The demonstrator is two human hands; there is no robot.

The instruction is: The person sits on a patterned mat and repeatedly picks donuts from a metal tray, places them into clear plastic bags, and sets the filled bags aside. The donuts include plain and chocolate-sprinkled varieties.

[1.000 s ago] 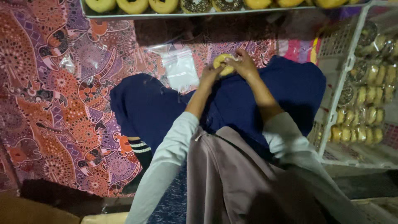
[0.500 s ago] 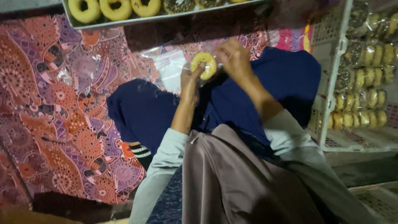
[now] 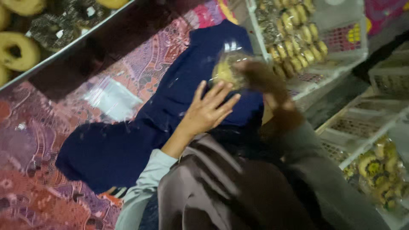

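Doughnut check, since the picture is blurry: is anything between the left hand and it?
Nothing visible. The left hand lies open just below the bagged doughnut, which the right hand holds over the blue cloth.

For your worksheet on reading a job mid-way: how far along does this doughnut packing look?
Done: wrapped doughnuts already fill the white plastic crate. In hand: the right hand grips a yellow ring doughnut in a clear plastic bag, the left hand open beside it. Left: unwrapped doughnuts wait on the metal tray.
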